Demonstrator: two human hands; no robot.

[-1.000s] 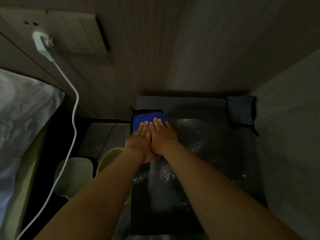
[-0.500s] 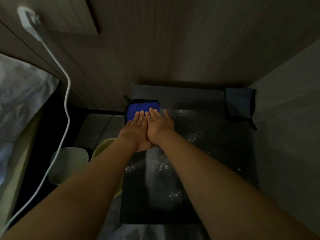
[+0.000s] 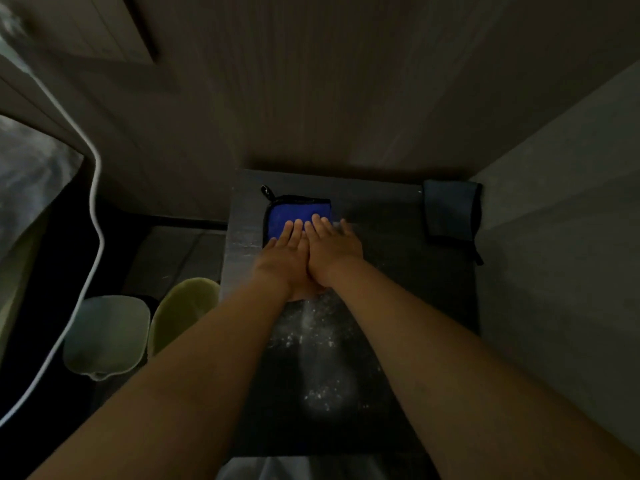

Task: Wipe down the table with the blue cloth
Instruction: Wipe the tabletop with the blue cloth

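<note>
Cloth [image 3: 298, 212] near table's [image 3: 398, 268] far-left corner; open rightward

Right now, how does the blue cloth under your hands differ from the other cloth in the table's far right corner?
Colour: the blue cloth is bright blue; the dark cloth is dull grey-blue. Use: the left hand and right hand press flat on the blue cloth; the dark cloth lies untouched. Place: blue cloth far left on the table, dark cloth far right. Both have dark edging.
</note>
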